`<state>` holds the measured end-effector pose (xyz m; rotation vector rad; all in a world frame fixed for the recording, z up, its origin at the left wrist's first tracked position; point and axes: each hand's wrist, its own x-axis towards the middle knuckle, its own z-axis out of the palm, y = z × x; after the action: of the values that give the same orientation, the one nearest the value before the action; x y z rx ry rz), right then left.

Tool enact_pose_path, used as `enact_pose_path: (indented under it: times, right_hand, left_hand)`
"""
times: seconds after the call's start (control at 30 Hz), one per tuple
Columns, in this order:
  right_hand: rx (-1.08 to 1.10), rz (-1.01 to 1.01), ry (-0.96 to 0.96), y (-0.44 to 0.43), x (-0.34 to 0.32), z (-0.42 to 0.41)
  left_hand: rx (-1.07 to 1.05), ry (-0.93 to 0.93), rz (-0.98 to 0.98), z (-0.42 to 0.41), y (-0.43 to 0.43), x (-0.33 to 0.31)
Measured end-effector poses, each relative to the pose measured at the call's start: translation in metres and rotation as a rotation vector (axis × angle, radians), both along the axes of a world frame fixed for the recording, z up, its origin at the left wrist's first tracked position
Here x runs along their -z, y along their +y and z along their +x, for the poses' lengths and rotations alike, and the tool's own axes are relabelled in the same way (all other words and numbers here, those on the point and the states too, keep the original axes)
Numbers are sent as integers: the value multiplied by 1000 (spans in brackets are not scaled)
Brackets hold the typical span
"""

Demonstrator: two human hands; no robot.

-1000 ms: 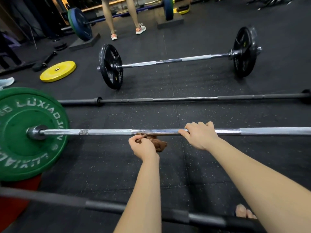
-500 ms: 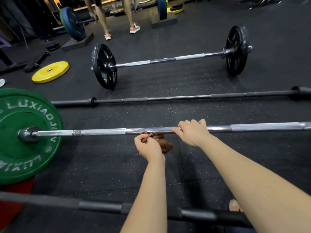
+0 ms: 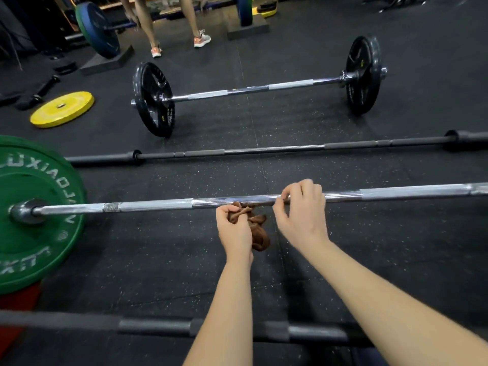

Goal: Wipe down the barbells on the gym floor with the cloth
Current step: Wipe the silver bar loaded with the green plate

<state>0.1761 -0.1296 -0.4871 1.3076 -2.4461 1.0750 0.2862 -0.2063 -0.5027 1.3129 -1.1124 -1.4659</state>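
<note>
- The cloth [image 3: 260, 233], brown and bunched, was found gripped in the left hand [image 3: 233, 231]. The fingers were curled tight round its upper folds and the rest hung below.
- The cloth's top edge was noted just under the chrome barbell [image 3: 158, 204], near mid-shaft. Actual contact with the steel could not be confirmed.
- The right hand [image 3: 303, 212] was placed at the same bar just beside the cloth, index finger above the shaft and thumb beneath. Whether the bar was clasped or only hovered over could not be told.
- Progress was judged early to middling: only this one bar was being attended to, and no wiped stretch could be told from an unwiped one.
- Work was judged to remain on the bare black bar [image 3: 264, 150] beyond it, the black-plated barbell [image 3: 250, 89] further off, and the near dark bar [image 3: 79, 322] at the bottom edge.
- The chrome barbell's right end was cut off by the frame; only the green plate [image 3: 31, 233] on its left end was seen, itself partly cropped.
- The near dark bar was blurred and crossed by both forearms.
- A mottled patch on the chrome shaft near the green plate could not be identified.
- Much of the cloth was hidden behind the left hand.
</note>
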Motion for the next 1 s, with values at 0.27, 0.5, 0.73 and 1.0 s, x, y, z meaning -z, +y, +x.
enact_pose_path:
  times: [0.27, 0.5, 0.73, 1.0]
  right_hand:
    - [-106, 507, -1524, -20, 24, 50]
    - [-96, -105, -1703, -59, 30, 57]
    - [81, -200, -1351, -63, 44, 72]
    - [159, -268, -1308, -54, 27, 76]
  left_hand:
    - [230, 37, 7, 20, -16, -6]
    - [699, -445, -115, 41, -47, -28]
    - [510, -996, -671, 35, -90, -68]
    - [1110, -1495, -347, 19, -106, -66]
